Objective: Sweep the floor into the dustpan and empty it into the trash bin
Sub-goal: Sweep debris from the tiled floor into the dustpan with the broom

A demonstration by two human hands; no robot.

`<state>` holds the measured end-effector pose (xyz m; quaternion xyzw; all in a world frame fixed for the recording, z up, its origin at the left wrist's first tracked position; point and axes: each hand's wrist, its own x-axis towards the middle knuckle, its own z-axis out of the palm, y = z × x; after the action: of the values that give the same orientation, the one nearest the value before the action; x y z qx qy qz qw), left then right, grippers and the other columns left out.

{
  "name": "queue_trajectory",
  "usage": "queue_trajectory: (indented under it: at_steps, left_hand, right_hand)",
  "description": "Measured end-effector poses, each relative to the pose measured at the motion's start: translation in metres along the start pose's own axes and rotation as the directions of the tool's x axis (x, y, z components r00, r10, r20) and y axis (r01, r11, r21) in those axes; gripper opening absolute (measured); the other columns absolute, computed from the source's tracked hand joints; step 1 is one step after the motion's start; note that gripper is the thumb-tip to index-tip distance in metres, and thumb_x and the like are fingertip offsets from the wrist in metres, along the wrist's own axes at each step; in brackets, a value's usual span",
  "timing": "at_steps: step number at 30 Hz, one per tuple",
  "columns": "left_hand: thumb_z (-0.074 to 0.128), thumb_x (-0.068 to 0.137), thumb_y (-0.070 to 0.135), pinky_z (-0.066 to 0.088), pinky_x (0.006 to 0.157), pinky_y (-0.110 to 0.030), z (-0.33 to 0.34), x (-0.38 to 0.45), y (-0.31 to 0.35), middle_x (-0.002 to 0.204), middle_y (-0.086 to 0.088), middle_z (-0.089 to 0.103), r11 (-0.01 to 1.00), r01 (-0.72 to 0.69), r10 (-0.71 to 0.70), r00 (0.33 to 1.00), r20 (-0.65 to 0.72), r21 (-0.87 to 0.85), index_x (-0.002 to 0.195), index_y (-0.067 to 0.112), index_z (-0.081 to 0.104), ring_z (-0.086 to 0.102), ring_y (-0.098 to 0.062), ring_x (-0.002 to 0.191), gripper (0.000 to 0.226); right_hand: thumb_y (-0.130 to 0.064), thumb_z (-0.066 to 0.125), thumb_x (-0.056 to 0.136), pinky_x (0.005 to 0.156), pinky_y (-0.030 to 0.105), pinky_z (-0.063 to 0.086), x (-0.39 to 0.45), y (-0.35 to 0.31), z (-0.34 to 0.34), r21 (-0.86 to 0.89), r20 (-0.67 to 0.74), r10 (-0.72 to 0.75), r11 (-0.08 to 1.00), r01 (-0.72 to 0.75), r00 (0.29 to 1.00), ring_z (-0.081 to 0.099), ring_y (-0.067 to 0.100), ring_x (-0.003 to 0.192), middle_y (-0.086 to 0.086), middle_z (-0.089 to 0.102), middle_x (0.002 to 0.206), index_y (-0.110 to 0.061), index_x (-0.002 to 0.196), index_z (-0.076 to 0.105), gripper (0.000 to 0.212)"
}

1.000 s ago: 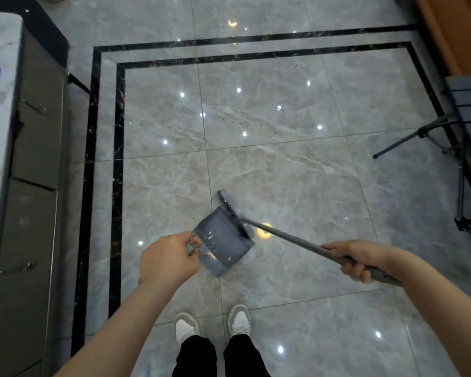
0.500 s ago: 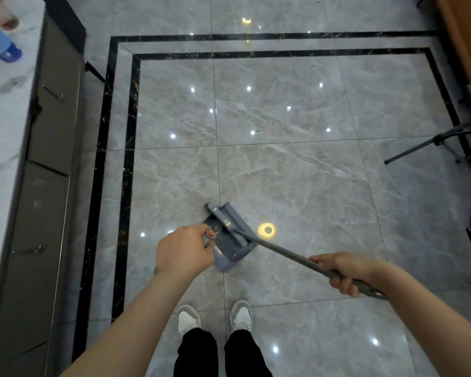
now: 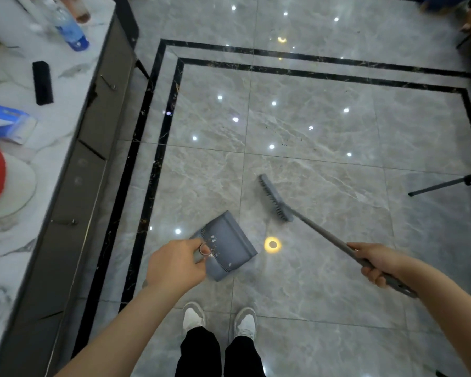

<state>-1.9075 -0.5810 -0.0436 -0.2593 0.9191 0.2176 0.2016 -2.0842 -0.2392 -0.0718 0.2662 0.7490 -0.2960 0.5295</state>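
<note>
Left hand grips the near end of one grey plastic dustpan, fingers curled round its handle. The pan sits just ahead of that hand, low over the grey marble-look tiled floor; contact with the floor can't be told. Its open side points away from the hand, up-left.

Right hand is wrapped round the grey metal pole of one grey long-handled broom. The pole runs from that hand forward and toward the left hand; the broom head is well ahead of the right hand, ahead and to the right of the dustpan, and apart from it. A round yellow light reflection lies on the floor between the two hands, just right of the pan.

A few small dark debris specks lie on the floor well ahead of both hands, beyond the broom head.

Two grey-white sneakers show below the hands, with black trousers.

Left of the left hand is a white marble surface on a dark cabinet with drawers. On it: one blue-capped clear bottle, one black rectangular block, one blue-and-white packet, one red-and-white round item cut off by the frame edge.

Beyond the right hand: one black tripod leg.

No trash bin can be made out.
</note>
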Motion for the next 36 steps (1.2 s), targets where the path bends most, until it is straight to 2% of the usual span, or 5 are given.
queue_trajectory:
  at_steps: [8,16,21,27,36]
  left_hand:
    - [0.057,0.083,0.033,0.038,0.053,-0.024,-0.013,-0.011,-0.079,0.066,0.005,0.056,0.991,0.131,-0.129,0.989,-0.077,0.034,0.073,0.036,0.059,0.060,-0.021,0.070,0.010]
    - [0.058,0.084,0.035,0.029,0.049,-0.022,-0.007,-0.012,-0.104,0.060,0.008,0.050,0.987,0.158,-0.154,0.982,-0.108,0.024,0.081,0.037,0.063,0.054,-0.018,0.066,0.006]
    - [0.058,0.085,0.034,0.030,0.049,-0.022,-0.006,-0.011,-0.107,0.057,0.011,0.042,0.992,0.127,-0.125,0.985,-0.117,0.010,0.085,0.035,0.063,0.047,-0.015,0.062,0.005]
    - [0.057,0.086,0.034,0.027,0.045,-0.020,-0.006,-0.013,-0.109,0.057,0.013,0.040,0.993,0.118,-0.118,0.987,-0.109,-0.003,0.087,0.035,0.063,0.048,-0.014,0.063,0.006]
    - [0.058,0.085,0.035,0.029,0.045,-0.020,-0.007,-0.010,-0.110,0.069,0.009,0.055,0.993,0.117,-0.118,0.990,-0.080,-0.013,0.091,0.037,0.064,0.051,-0.013,0.063,0.009]
  right_hand:
    - [-0.011,0.024,0.102,0.031,0.013,0.026,0.009,-0.031,0.069,-0.080,-0.060,-0.026,0.997,0.021,0.998,0.027,0.010,0.024,0.004,0.035,0.054,-0.022,0.141,0.041,0.044]
    - [-0.021,0.027,0.104,0.026,0.008,0.021,-0.010,-0.045,0.125,-0.020,0.258,0.123,0.992,-0.121,0.958,0.021,0.006,0.022,0.000,0.026,0.045,-0.025,0.088,0.050,0.028]
    - [-0.019,0.030,0.103,0.024,0.008,0.019,-0.022,-0.063,0.128,0.021,0.379,0.150,0.985,-0.170,0.913,0.022,0.003,0.024,-0.002,0.025,0.044,-0.031,0.111,0.052,0.026]
    - [-0.017,0.023,0.103,0.029,0.011,0.022,-0.027,-0.082,0.130,-0.175,0.181,-0.022,0.983,0.054,0.983,0.023,0.006,0.026,0.002,0.029,0.056,-0.031,0.142,0.036,0.043]
    - [-0.021,0.029,0.103,0.028,0.011,0.020,-0.026,-0.069,0.166,-0.184,0.317,0.148,0.979,-0.092,0.937,0.021,0.005,0.027,-0.001,0.027,0.051,-0.031,0.131,0.044,0.033]
